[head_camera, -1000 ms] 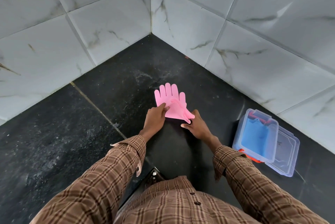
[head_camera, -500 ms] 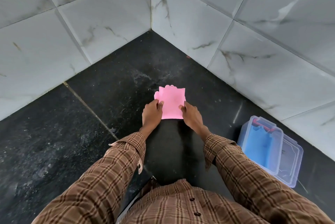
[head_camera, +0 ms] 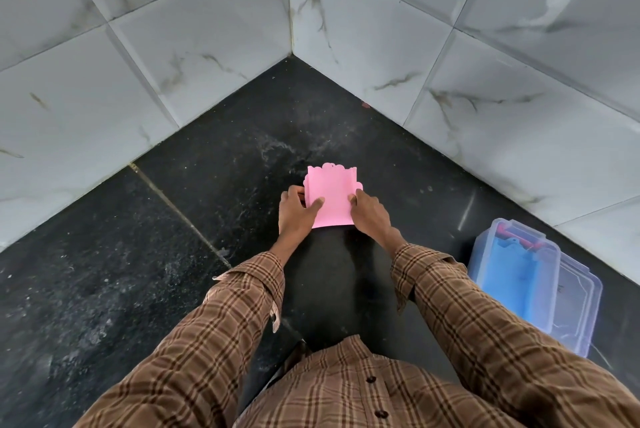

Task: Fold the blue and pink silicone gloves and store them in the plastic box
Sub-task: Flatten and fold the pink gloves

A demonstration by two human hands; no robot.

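Centrally, folded pink glove (head_camera: 331, 197) on the dark floor (head_camera: 104, 289), left hand (head_camera: 295, 214) pinching its left edge, thumb on top, right hand (head_camera: 371, 216) gripping its right edge, blue glove (head_camera: 510, 275) inside the open plastic box (head_camera: 485, 254) well to the right.

Both hands (head_camera: 332, 214) pinching, arms extended

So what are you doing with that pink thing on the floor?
A person is folding a pink silicone glove on the dark floor in a tiled corner. The left hand grips its left edge, thumb on top, and the right hand pinches the right edge. The glove is folded flat. The blue glove already lies in the open plastic box to the right.
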